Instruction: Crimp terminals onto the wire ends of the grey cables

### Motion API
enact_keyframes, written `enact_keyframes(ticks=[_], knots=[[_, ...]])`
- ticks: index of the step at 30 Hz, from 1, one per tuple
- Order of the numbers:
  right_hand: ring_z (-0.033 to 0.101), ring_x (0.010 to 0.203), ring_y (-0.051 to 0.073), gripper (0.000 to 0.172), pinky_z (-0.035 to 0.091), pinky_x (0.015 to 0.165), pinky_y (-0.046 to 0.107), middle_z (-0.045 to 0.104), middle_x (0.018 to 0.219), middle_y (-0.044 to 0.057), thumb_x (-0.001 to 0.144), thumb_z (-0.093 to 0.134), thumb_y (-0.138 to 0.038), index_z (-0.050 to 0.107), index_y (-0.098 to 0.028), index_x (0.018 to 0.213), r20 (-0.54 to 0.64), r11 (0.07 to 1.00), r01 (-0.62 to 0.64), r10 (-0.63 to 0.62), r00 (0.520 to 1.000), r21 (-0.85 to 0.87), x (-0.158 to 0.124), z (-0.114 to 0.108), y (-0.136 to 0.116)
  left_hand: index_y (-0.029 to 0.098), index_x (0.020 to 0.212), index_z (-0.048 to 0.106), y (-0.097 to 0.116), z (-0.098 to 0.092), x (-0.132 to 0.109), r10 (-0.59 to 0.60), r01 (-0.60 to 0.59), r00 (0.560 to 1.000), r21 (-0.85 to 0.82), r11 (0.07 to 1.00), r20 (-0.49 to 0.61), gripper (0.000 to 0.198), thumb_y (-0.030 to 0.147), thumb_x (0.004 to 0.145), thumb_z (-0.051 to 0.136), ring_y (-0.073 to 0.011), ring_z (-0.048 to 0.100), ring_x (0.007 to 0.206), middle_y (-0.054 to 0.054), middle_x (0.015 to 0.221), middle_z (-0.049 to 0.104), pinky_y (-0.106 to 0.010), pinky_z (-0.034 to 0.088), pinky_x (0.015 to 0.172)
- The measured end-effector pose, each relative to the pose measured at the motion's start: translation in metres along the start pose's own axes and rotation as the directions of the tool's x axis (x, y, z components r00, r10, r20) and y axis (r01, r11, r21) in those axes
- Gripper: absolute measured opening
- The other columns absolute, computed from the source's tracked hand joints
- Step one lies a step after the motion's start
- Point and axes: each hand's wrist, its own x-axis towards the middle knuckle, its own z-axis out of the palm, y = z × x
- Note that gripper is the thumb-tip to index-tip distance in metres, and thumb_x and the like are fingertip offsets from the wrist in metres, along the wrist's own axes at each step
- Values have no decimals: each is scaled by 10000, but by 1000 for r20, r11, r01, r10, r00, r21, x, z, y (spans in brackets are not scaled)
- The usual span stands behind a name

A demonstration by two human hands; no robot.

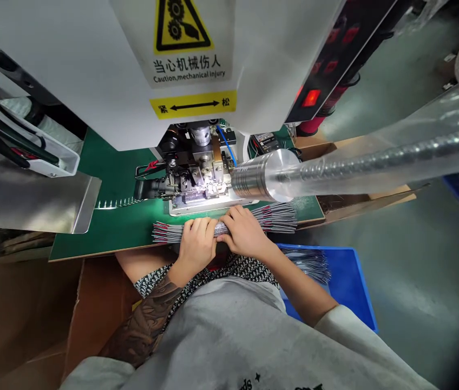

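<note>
My left hand [197, 241] and my right hand [244, 232] lie side by side at the front edge of the green table [111, 216]. Both are curled over a wide bundle of thin grey wires with red and white ends [278, 216], which fans out to the left and right of them. Just beyond the hands stands the lit metal head of a white machine [197, 181], with small clamps and a blue tube.
A flexible metal lamp arm [335, 168] crosses from the right. A blue crate [347, 281] with more wires sits at my right side. Cardboard boxes [18, 314] stand at the left. A steel tray [30, 200] juts out at the left.
</note>
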Motion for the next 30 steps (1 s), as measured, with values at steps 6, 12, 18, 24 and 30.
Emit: enact_keyframes(ticks=[6,12,18,24,30], knots=[[491,1065,289,452,407,917,425,601,1120,133,1031,624,-528,676,-139,1257,-14,1000,25,-25,1000,7,-3,1,2,113,1350,599,0,-6,3,3,-2,995,-16,1000,99,397,244,976,592,-296,584,1072,-161,1192,667,-441,415,933],[499,1049,295,410,400,893,431,595,1070,125,991,674,-531,687,-145,1128,21,999,8,-7,1000,-36,2,-1,1,108,1230,642,4,-4,7,-22,22,996,3,1000,84,333,180,908,600,-304,569,1005,-147,1086,665,-443,400,875],[505,1045,293,413,401,892,434,596,1056,111,939,736,-541,685,-152,1071,32,999,-3,5,999,-54,4,-2,1,102,1210,650,8,3,4,-44,42,998,23,999,49,325,183,897,619,-304,559,989,-142,1072,663,-448,398,864],[517,1093,287,493,414,938,430,616,1139,114,994,676,-544,664,-154,1295,-14,999,25,-24,1000,42,-1,0,6,91,1417,573,3,-7,2,-37,42,994,-41,998,102,487,280,972,640,-297,561,1097,-155,1202,654,-447,416,963],[528,1116,295,474,415,934,426,621,1130,107,1011,637,-581,676,-189,1275,-19,998,16,-15,1000,56,-2,1,9,133,1305,641,-2,-11,6,-41,51,984,-50,997,175,344,273,994,595,-291,557,1076,-125,1177,659,-444,410,926]])
